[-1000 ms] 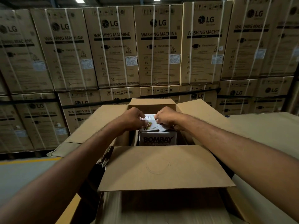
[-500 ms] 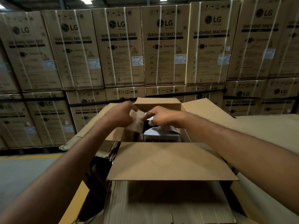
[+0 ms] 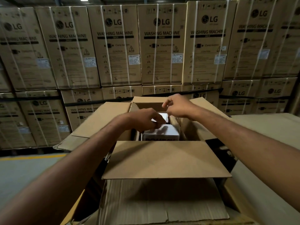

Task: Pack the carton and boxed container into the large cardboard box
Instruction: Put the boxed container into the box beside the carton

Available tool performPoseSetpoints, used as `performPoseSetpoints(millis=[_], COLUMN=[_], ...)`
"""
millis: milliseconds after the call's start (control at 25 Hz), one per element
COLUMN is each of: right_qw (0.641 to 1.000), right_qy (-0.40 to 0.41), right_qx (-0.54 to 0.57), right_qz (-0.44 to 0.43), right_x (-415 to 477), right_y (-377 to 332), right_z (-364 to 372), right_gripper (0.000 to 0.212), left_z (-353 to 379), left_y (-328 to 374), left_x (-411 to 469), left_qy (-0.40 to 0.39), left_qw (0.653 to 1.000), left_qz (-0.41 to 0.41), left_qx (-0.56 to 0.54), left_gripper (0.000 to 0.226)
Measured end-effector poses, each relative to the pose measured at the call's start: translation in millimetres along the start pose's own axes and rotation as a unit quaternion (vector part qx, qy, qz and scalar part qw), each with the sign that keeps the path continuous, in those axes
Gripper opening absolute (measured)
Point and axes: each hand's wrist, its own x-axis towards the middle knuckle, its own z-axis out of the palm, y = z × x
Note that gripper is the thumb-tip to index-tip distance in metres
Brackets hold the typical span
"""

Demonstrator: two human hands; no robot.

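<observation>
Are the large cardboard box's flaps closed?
No, the large cardboard box has its flaps spread open, with the white boxed container visible inside.

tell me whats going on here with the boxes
A person is packing a large cardboard box with its flaps open, in front of stacked washing machine cartons. A white box already sits inside. The left hand curls its fingers on a pale carton just above it, while the right hand hovers over the far side of the opening; blur hides whether it grips anything.
</observation>
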Motion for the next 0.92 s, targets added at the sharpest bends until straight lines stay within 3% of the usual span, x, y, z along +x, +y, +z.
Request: performPoseSetpoints(millis=[80,160,240,360,520,680,800,920], right_qw=[0.998,0.992,0.984,0.983,0.980,0.988,0.972,0.950], right_qy=[0.049,0.068,0.058,0.051,-0.096,-0.148,-0.223,-0.281], right_qx=[0.013,-0.078,-0.162,-0.177,-0.159,-0.035,-0.038,-0.117], right_qz=[0.045,0.066,0.047,-0.023,-0.066,-0.026,-0.061,-0.070], right_x=[-2,-6,-13,-17,-13,-20,-25,-32], right_y=[11,30,45,44,23,14,15,18], right_z=[-14,-17,-9,-3,3,-9,-29,-28], right_gripper=[0.028,0.031,0.041,0.051,0.050,0.036,0.031,0.051], left_z=[0,3,5,7,1,-13,-29,-40], left_y=[8,8,3,-3,-1,-3,-3,-4], left_x=[5,10,12,13,11,-5,-24,-40], left_qy=[-0.018,-0.018,-0.012,-0.014,0.034,0.099,0.049,-0.097], left_qw=[1.000,1.000,0.999,1.000,0.999,0.995,0.992,0.990], left_qz=[0.006,-0.010,-0.025,-0.017,-0.031,0.000,-0.001,-0.008], left_qx=[0.011,0.020,0.022,0.000,0.017,-0.027,-0.113,-0.099], left_gripper=[0.039,0.047,0.047,0.030,0.030,0.023,0.019,0.038])
